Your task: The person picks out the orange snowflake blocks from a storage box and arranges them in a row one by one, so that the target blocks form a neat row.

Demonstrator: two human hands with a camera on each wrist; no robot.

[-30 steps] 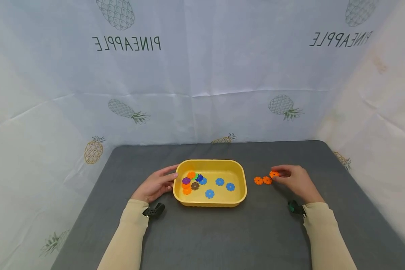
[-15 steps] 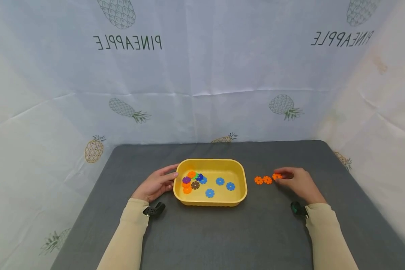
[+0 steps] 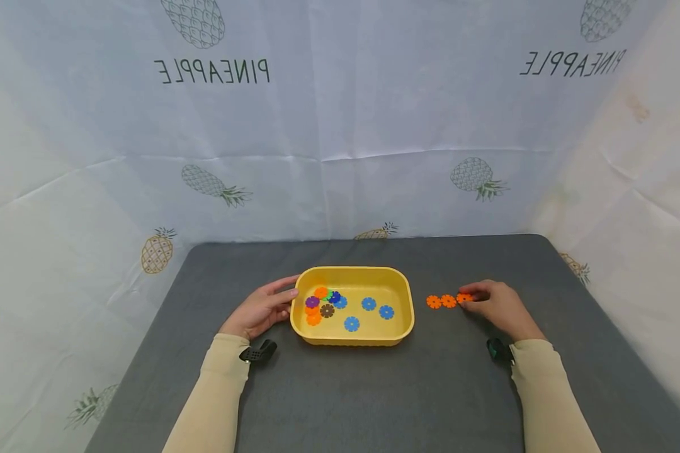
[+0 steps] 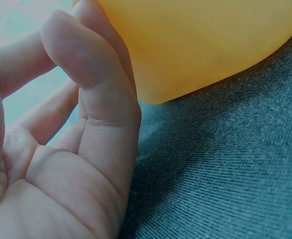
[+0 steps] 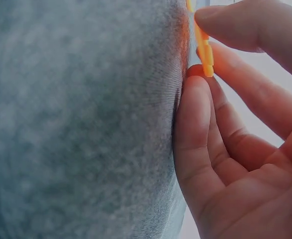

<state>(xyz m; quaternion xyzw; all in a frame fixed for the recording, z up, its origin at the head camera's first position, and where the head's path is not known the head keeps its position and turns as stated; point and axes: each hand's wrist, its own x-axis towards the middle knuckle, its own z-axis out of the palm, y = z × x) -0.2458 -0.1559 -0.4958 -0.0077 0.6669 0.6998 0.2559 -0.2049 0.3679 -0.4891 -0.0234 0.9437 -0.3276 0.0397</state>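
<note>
Beside the tray, discs run left to right.

Place: screened-off work spot; home, lab or workshop, cannot tell
Pineapple-printed cloth: hangs behind the far edge of the grey desk and beside its left and right edges

The head camera looked forward and down at the table, well back. The left wrist camera, close in, faced the left hand and the outer side of the yellow tray; the right wrist camera, as near, met the right hand and an orange disc edge-on. The head view shared both pairs.
</note>
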